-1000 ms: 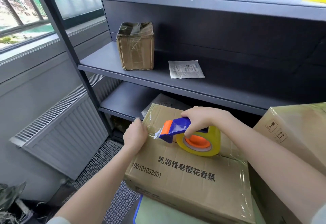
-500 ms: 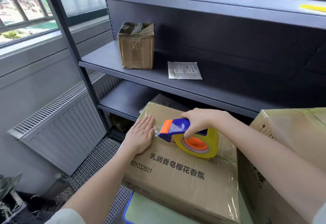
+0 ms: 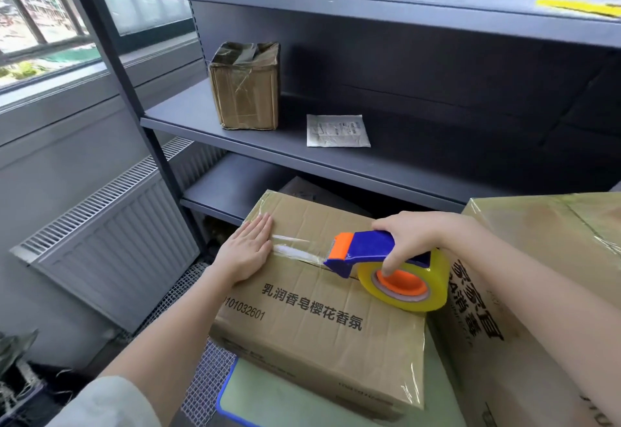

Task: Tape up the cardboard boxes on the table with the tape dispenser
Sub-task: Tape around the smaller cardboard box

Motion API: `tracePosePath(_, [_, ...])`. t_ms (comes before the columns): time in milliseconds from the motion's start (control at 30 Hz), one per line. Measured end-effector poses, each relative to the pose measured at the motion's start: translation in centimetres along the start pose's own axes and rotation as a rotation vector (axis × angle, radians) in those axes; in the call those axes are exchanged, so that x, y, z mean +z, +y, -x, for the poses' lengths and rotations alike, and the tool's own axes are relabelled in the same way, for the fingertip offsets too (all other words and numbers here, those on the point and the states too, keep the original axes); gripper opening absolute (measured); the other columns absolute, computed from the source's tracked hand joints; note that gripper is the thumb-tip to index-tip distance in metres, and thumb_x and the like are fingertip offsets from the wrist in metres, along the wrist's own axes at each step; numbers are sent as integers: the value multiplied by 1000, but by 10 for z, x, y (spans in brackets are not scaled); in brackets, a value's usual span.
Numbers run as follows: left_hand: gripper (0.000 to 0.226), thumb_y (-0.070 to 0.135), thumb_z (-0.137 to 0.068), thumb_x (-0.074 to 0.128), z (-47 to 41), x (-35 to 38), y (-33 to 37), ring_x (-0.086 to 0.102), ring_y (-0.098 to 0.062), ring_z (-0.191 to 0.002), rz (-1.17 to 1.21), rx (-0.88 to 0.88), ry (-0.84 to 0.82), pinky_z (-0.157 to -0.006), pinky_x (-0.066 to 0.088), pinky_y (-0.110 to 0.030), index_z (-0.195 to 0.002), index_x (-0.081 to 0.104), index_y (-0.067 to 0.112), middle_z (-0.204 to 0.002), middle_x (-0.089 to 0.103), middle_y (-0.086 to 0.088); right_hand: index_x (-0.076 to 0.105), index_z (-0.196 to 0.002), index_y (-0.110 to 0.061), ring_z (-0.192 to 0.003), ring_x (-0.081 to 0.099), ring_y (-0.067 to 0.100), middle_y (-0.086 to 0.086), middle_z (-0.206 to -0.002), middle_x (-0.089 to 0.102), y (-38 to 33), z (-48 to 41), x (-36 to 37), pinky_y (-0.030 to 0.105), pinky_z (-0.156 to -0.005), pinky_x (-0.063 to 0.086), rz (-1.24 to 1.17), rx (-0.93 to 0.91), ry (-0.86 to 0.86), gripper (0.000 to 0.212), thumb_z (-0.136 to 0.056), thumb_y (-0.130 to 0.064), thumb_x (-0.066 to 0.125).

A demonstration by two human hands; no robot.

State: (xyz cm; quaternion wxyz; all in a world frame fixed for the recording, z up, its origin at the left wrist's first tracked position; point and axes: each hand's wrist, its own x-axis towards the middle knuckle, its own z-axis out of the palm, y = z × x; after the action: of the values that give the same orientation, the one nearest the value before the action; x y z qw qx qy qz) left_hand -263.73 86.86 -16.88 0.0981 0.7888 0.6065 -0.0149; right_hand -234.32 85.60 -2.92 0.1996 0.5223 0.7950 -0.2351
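1. Tape dispenser (image 3: pixel 366 253): blue body, orange plate at its left tip, orange hub; tape roll (image 3: pixel 408 283) translucent yellow.
2. Near cardboard box (image 3: pixel 322 302): tan brown, black printed characters and digits on its top; glossy clear tape strip (image 3: pixel 295 252) across the seam.
3. Right cardboard box (image 3: pixel 537 292): paler tan under shiny film, large black characters on its side.
4. Small box (image 3: pixel 245 87) on the far shelf: darker brown, wrinkled clear tape, greenish-dark top.
5. Shelf (image 3: pixel 235 137): dark slate grey throughout.
6. Packet (image 3: pixel 337 130) on the shelf: white with grey print.
7. Radiator (image 3: pixel 111 245), left: pale grey, vertical ribbing.
8. Table (image 3: pixel 268 396): pale green surface, blue edge.
9. Sleeve (image 3: pixel 111 403), near left: off-white.
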Motion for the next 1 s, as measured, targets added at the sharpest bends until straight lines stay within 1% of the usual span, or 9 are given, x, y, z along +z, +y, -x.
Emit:
tracePosePath(133, [55,34,-102,13,2,-1,3,-13,-4,-143,-22,-6,-3,-115,-12,-22,-150,-10,17,-157,-12,5,43,-110,-26,-93,54,14,-4,-105,54,6,8,4,25,-75,50,4,22,-32,52,-73,-45,75])
tracePosePath(267, [59,38,-101,13,3,-3,11,-13,-8,-144,-46,-38,-19,-116,-12,-25,-149,-12,15,-157,-15,2,43,-110,-26,-92,53,13,-4,-105,54,1,4,7,23,-70,49,28,13,-19,52,-73,-44,75])
tracePosePath(300, [62,44,-99,9,3,-3,15,-14,-10,-144,-62,-34,-17,-116,-12,-27,-149,-12,15,-156,-16,2,43,-112,-26,-94,54,14,-3,-107,54,1,3,7,24,-71,49,26,11,-15,53,-73,-44,75])
tracePosePath(367, [78,56,-82,-10,3,1,27,-15,-11,-143,-78,27,10,-114,-15,-26,-149,-13,14,-153,-19,5,45,-114,-25,-95,55,15,-2,-108,55,0,3,8,25,-73,50,18,16,-5,54,-73,-44,75])
tracePosePath(433, [86,54,-71,-19,3,9,45,-18,-8,-141,-71,127,26,-112,-17,-24,-148,-14,16,-155,-17,3,45,-112,-24,-92,55,15,-2,-104,55,-2,3,9,24,-69,48,23,29,10,53,-73,-45,74])
tracePosePath(567, [81,49,-73,-17,6,20,82,-22,-4,-136,-37,298,45,-111,-19,-21,-148,-12,18,-153,-17,5,47,-108,-22,-91,56,17,0,-102,57,-10,-1,7,26,-69,47,60,62,-3,49,-73,-46,72])
tracePosePath(633, [78,47,-76,-16,8,24,89,-20,-5,-137,-39,340,71,-111,-18,-20,-149,-10,18,-153,-14,6,49,-109,-20,-91,57,18,1,-103,57,-14,-3,4,26,-69,47,79,78,-22,49,-74,-46,70])
tracePosePath(767, [75,49,-80,-14,8,26,85,-17,-5,-139,-19,343,88,-112,-16,-20,-149,-7,20,-156,-7,7,48,-110,-19,-89,55,17,1,-101,55,-18,-6,1,23,-64,44,84,70,-36,47,-77,-44,70])
tracePosePath(1000, [77,48,-79,-15,8,26,79,-16,-4,-140,-2,334,103,-113,-14,-21,-150,-3,21,-156,-5,9,49,-120,-16,-94,55,17,2,-108,56,-23,-10,-1,24,-69,46,88,48,-26,55,-77,-42,71])
